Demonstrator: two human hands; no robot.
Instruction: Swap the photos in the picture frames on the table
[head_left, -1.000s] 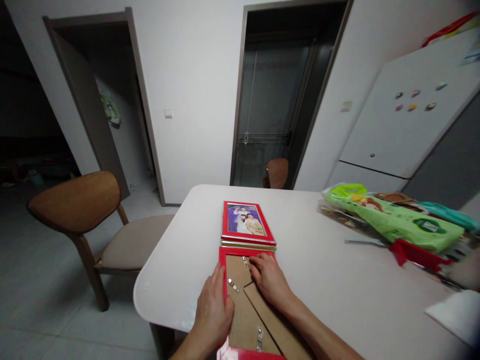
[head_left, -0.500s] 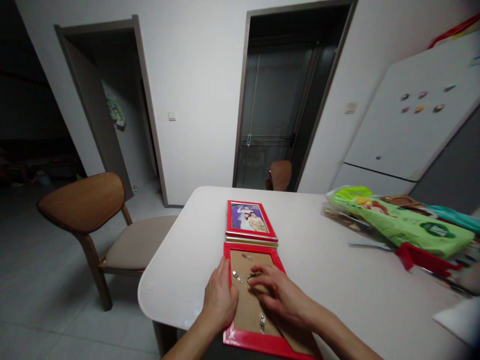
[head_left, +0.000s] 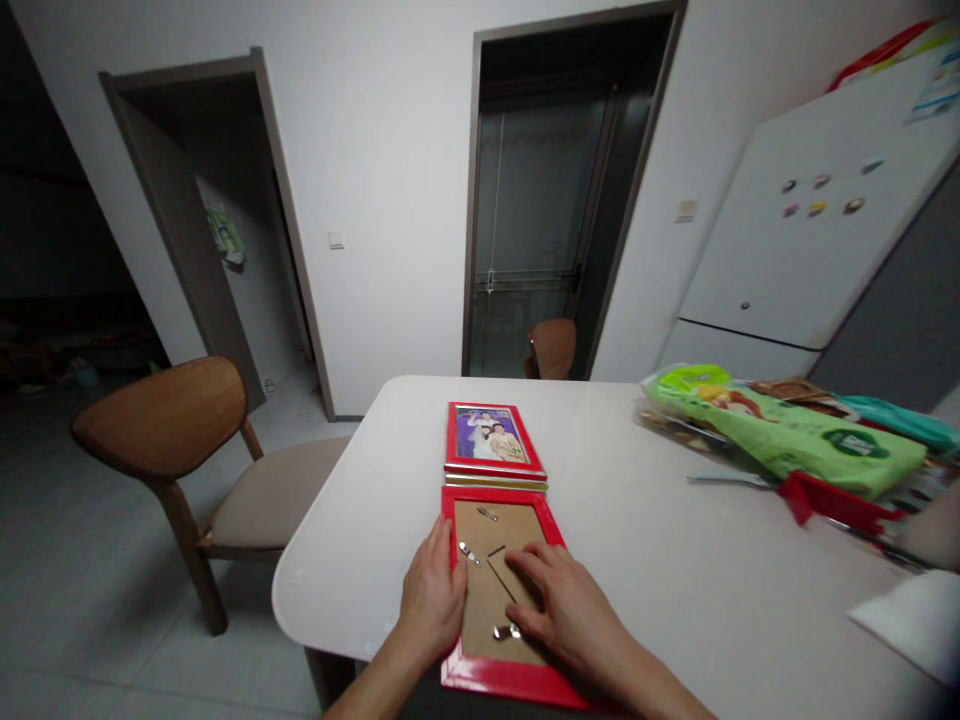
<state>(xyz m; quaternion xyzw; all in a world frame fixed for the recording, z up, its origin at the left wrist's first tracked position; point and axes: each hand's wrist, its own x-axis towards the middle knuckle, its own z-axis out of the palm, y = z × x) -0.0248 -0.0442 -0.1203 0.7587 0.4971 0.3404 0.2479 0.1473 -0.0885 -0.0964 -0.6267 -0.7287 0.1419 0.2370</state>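
Note:
A red picture frame (head_left: 501, 588) lies face down at the near edge of the white table (head_left: 660, 560), its brown backing board with small metal clips facing up. My left hand (head_left: 433, 602) rests flat on the frame's left edge, fingers stretched out. My right hand (head_left: 564, 608) lies flat on the backing board's right half, fingers spread, with its thumb side close to a metal clip (head_left: 505, 631). Just beyond lies a short stack of red frames (head_left: 493, 446), the top one face up with a photo in it.
A green plastic packet (head_left: 787, 432), other packets and a red object (head_left: 829, 500) lie on the table's right side. A wooden chair (head_left: 199, 450) stands at the left. A second chair (head_left: 551, 346) is beyond the table, by a dark doorway. A white fridge (head_left: 810, 230) stands at the right.
My right hand slid from the top of the backing board down toward its lower right. The left hand stayed on the frame's left edge. The lower clip now points sideways.

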